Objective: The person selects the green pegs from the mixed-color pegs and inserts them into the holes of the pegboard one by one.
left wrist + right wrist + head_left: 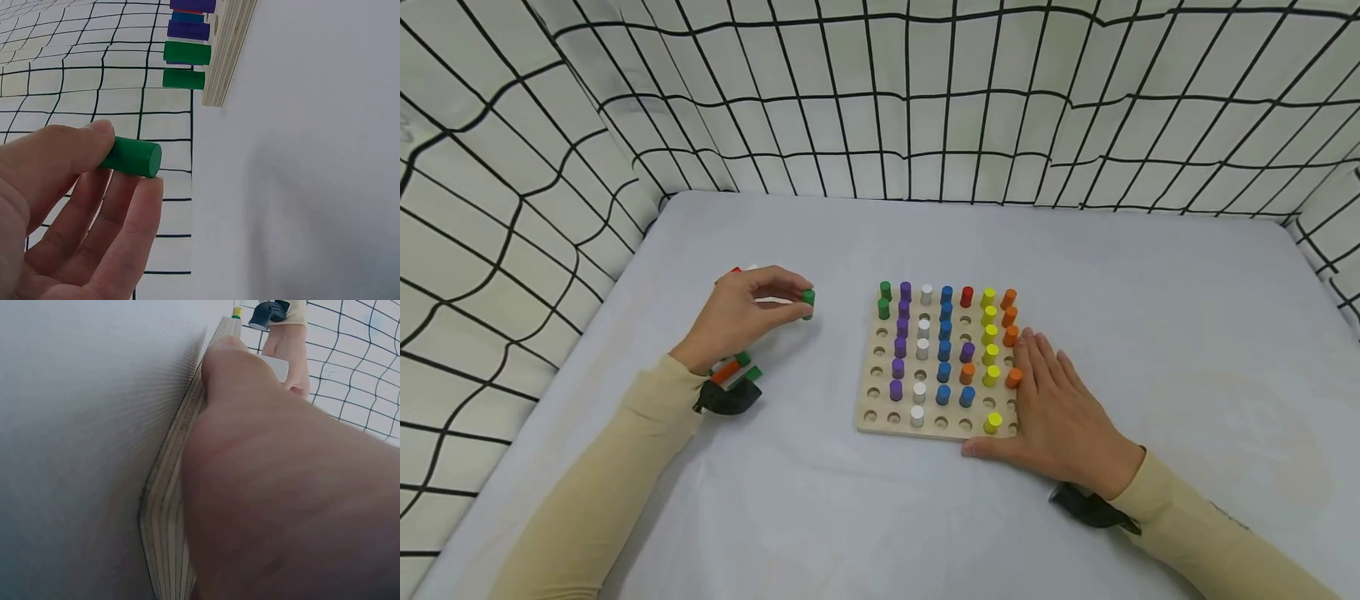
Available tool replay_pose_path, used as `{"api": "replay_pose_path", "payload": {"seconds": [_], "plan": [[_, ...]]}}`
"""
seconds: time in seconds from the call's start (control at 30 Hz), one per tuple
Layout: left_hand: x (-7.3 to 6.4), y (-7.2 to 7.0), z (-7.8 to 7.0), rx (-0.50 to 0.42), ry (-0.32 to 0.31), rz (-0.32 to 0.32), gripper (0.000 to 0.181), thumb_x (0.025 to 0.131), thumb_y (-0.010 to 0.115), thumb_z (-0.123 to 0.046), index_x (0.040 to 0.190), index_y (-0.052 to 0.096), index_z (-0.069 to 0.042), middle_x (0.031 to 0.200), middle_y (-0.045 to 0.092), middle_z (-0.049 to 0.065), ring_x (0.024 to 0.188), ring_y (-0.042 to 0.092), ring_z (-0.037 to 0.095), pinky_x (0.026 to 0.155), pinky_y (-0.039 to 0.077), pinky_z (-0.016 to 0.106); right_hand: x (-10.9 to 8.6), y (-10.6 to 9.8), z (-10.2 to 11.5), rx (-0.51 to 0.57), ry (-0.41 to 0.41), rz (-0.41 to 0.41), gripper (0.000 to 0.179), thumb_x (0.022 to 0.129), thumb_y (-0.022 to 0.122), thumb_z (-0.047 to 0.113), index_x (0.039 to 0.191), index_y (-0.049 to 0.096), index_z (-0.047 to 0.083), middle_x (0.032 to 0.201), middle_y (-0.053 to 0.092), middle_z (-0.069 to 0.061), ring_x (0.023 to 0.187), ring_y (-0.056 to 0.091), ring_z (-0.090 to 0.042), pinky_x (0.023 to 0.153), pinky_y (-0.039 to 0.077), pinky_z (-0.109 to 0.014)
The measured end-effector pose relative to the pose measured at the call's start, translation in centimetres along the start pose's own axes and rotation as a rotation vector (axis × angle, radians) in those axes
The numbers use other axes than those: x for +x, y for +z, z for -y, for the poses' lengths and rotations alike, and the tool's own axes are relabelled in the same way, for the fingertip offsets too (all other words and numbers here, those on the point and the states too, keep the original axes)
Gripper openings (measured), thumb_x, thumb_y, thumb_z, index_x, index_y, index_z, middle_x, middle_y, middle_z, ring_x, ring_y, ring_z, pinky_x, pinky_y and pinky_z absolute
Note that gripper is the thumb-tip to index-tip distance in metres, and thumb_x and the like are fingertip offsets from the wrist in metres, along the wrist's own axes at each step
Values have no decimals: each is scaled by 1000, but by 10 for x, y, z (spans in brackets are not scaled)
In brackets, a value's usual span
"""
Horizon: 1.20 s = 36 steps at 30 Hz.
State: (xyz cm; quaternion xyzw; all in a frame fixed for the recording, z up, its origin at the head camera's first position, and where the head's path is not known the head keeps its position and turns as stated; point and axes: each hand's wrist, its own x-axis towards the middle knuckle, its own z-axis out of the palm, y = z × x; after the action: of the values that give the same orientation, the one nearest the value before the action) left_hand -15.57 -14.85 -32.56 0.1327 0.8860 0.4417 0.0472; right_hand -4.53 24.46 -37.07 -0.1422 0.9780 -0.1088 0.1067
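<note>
Between thumb and fingertips my left hand [748, 308] pinches a green peg [134, 156], held in the air left of the wooden pegboard [904, 423]. Purple, white, blue, yellow and orange pegs stand in columns on the board, with one red peg [967, 297] in the back row. Two green pegs [883, 308] stand at the board's back left corner, and open holes lie in front of them. My right hand [1060, 417] lies flat with straight fingers along the board's right edge, its thumb at the front edge. In the right wrist view that hand covers most of the board.
Loose pegs [730, 371], green, white and orange, lie by my left wrist. More pegs [737, 270] show behind the left hand, mostly hidden. A white cloth [820, 508] covers the table, and black wire mesh [908, 96] stands along its back and sides.
</note>
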Motion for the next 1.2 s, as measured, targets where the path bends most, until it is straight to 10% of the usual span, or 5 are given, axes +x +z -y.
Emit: {"api": "replay_pose_path", "payload": {"seconds": [1.2], "plan": [[21, 51, -19, -152, 115, 91, 25, 89, 81, -9, 112, 71, -7, 115, 71, 9, 108, 72, 16, 94, 62, 24, 1, 0, -1, -2, 4, 14, 148, 70, 51, 99, 162, 6, -7, 173, 6, -27, 161, 10, -48, 130, 16, -67]]}}
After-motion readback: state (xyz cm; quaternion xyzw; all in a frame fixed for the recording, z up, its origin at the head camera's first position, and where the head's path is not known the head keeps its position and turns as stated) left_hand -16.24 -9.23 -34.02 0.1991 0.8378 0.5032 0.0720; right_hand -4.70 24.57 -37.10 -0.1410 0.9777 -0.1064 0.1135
